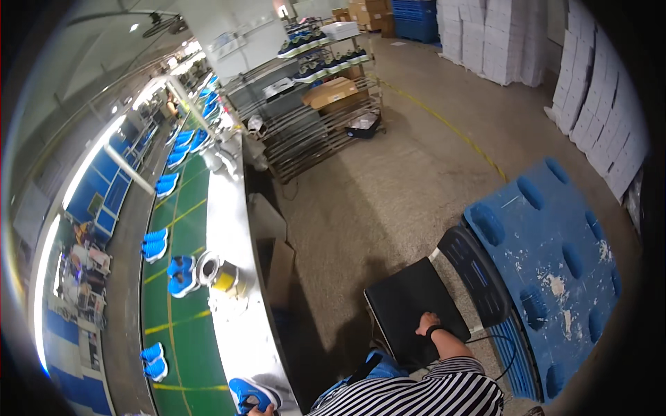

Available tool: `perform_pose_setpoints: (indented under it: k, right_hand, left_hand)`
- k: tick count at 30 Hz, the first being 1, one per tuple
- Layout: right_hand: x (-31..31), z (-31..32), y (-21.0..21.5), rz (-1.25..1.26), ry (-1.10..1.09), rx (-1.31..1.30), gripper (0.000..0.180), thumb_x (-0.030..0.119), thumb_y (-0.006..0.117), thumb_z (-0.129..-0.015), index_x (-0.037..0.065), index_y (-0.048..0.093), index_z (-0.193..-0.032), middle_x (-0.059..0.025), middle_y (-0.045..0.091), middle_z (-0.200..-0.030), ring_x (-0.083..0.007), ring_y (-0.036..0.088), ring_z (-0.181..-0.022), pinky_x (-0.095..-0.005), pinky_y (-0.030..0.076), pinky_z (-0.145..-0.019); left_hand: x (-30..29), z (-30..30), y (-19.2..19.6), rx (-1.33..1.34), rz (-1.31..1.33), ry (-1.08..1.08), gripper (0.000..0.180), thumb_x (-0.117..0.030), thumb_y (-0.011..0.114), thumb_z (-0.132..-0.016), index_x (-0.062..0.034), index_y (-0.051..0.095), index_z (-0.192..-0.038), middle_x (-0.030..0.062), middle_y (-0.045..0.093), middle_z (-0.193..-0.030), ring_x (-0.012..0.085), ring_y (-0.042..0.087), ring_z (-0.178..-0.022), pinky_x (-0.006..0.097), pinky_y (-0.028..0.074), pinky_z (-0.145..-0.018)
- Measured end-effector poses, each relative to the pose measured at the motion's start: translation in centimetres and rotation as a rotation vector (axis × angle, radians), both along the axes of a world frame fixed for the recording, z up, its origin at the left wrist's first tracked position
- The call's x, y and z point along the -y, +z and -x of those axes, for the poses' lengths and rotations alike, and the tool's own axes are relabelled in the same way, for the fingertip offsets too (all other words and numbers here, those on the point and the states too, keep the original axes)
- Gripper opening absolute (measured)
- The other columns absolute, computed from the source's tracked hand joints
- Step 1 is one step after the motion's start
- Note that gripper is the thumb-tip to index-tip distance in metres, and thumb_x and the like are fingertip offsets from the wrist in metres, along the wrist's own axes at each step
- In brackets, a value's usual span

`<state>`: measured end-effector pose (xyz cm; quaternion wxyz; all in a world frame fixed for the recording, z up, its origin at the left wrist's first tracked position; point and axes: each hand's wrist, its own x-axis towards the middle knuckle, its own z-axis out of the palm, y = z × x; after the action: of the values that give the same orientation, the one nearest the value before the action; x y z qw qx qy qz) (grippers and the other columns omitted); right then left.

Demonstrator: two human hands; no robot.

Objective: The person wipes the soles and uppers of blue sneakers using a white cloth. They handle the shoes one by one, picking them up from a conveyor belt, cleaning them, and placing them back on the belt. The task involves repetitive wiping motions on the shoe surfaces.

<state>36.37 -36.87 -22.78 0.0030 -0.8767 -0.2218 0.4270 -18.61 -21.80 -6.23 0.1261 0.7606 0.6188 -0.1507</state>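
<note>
At the lower edge, my left hand (262, 412) grips a blue sneaker (251, 394) with a white sole, beside the pale worktop (243, 326). Only a few of its fingers show. My right hand (427, 323), with a black band at the wrist, is over the black chair seat (395, 298). Its fingers look curled, with nothing visible in them. On the worktop's left edge, a roll of tape (207, 267) stands by a yellow-and-white container (225, 279). A pair of blue sneakers (182, 276) sits just left of them.
A green conveyor belt (191, 340) with yellow cross lines carries several pairs of blue sneakers. To the right are the chair's dark backrest (474, 275) and a blue plastic pallet (517, 229). A rack (298, 139) with shoes stands ahead; white stacks (479, 41) line the far right.
</note>
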Motion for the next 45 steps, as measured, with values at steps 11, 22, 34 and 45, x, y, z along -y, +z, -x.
perform_pose_setpoints:
  k: [11, 22, 34, 45]
  right_hand:
    - [-0.6, -1.9, -5.1, 0.291, -0.270, -0.177, 0.083, 0.041, 0.079, -0.058, 0.003, 0.044, -0.123, -0.0119, 0.040, -0.129, -0.0296, 0.039, -0.117, -0.0404, 0.040, -0.095]
    - [-0.5, -3.3, -5.8, 0.405, -0.549, -0.276, 0.085, 0.037, 0.081, -0.057, 0.000, 0.042, -0.122, -0.0151, 0.042, -0.124, -0.0277, 0.044, -0.112, -0.0365, 0.046, -0.090]
    - [1.3, -5.9, -13.5, 0.463, 0.087, -0.306, 0.063, 0.042, 0.079, -0.060, -0.004, 0.058, -0.099, -0.0162, 0.061, -0.095, -0.0196, 0.061, -0.081, -0.0306, 0.051, -0.067]
    - [-28.0, 7.9, 6.4, -0.378, 0.796, -0.646, 0.018, 0.019, 0.065, -0.079, 0.003, 0.056, -0.076, -0.0045, 0.059, -0.060, -0.0097, 0.056, -0.054, -0.0238, 0.043, -0.050]
  left_hand:
    - [-8.3, -5.5, 1.2, -0.246, 0.112, 0.374, 0.057, -0.052, 0.060, -0.073, -0.0065, 0.060, -0.107, 0.0241, 0.058, -0.100, 0.0335, 0.058, -0.091, 0.040, 0.046, -0.078]
    - [-10.4, -4.2, 0.3, -0.366, 0.160, 0.482, 0.066, -0.055, 0.060, -0.069, -0.0015, 0.058, -0.108, 0.0234, 0.056, -0.107, 0.0332, 0.054, -0.102, 0.040, 0.044, -0.085]
    - [-5.9, -6.8, 3.9, -0.149, -0.193, 0.769, 0.052, -0.044, 0.062, -0.064, -0.0025, 0.060, -0.096, 0.0237, 0.059, -0.097, 0.0376, 0.056, -0.091, 0.046, 0.044, -0.082]
    - [-0.7, -6.3, -0.2, 0.153, -0.119, 0.892, 0.055, -0.041, 0.060, -0.071, -0.0185, 0.050, -0.120, 0.0200, 0.052, -0.099, 0.0352, 0.049, -0.096, 0.056, 0.029, -0.087]
